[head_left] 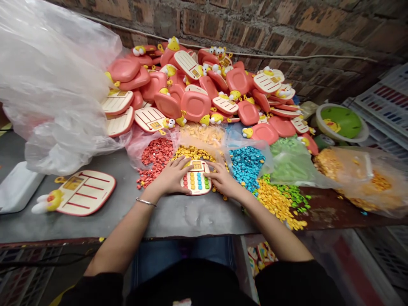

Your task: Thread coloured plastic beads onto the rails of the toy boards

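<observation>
A cream toy board [196,189] lies on the grey table top, with red, yellow, blue and green pieces in columns on it. My left hand [172,176] rests at its left edge, fingers spread and touching it. On the opposite side, my right hand [225,180] has its fingers apart, the fingertips over the board's right edge by the green pieces. Just behind the board are heaps of red pieces [157,153], yellow pieces [191,152] and blue pieces [245,163]. Another board [91,193] with bare slots lies to the left.
A big pile of red-backed boards [195,105] stands against the brick wall. Clear plastic bags [60,76] rise at the left above a white box [19,187]. Yellow pieces [276,202], a green bag [293,165], an orange-filled bag [366,178] and a bowl [341,121] are on the right.
</observation>
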A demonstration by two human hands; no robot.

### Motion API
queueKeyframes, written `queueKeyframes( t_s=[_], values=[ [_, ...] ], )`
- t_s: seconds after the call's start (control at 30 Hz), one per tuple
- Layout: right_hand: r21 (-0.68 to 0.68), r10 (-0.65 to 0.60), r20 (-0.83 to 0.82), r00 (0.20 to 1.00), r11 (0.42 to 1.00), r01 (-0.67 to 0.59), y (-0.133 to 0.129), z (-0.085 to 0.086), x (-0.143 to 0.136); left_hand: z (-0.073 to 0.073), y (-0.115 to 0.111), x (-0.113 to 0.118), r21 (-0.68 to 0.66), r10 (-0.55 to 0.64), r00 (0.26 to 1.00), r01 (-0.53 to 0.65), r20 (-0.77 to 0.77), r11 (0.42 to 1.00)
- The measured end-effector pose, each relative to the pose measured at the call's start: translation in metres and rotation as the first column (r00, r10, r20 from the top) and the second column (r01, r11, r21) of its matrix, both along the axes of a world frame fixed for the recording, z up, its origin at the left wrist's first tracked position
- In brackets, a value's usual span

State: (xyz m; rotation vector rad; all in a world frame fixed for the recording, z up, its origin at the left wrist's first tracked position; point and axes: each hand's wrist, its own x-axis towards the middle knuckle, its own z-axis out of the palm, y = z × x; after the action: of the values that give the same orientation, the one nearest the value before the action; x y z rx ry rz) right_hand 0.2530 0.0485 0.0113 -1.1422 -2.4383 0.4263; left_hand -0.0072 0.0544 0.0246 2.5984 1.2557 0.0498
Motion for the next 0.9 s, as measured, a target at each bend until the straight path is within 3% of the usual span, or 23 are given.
queueKeyframes(
  t_s=[0.13, 0.33, 0.43, 0.57, 0.63, 0.9],
  values=[
    [-0.051, -0.041, -0.058, 0.997, 0.998, 0.038, -0.031, 0.006, 0.017, 0.0, 0.0, 0.0, 0.003, -0.004, 1.0, 0.004, 0.006, 1.0],
    [0.09, -0.158, 0.144, 0.977, 0.985, 0.146, -0.053, -0.016, 0.009, 0.001, -0.001, 0.0, -0.001, -0.008, 1.0, 0.008, 0.003, 1.0],
    [0.075, -0.165, 0.038, 0.986, 0.984, 0.162, -0.054, -0.02, 0.007, 0.003, -0.003, 0.0, 0.013, -0.024, 1.0, 0.024, 0.012, 1.0],
    [-0.05, -0.16, -0.203, 0.966, 0.987, 0.153, -0.061, -0.017, 0.013, 0.003, -0.004, -0.003, 0.045, -0.046, 0.999, 0.044, 0.029, 0.998],
    [-0.07, -0.164, -0.228, 0.96, 0.986, 0.152, -0.066, -0.015, 0.016, 0.003, -0.003, -0.004, 0.049, -0.05, 0.998, 0.048, 0.043, 0.998],
    [0.004, -0.273, -0.058, 0.96, 0.962, 0.274, -0.071, -0.018, 0.006, 0.005, -0.003, -0.007, 0.013, -0.056, 0.995, 0.055, 0.083, 0.998]
  ],
)
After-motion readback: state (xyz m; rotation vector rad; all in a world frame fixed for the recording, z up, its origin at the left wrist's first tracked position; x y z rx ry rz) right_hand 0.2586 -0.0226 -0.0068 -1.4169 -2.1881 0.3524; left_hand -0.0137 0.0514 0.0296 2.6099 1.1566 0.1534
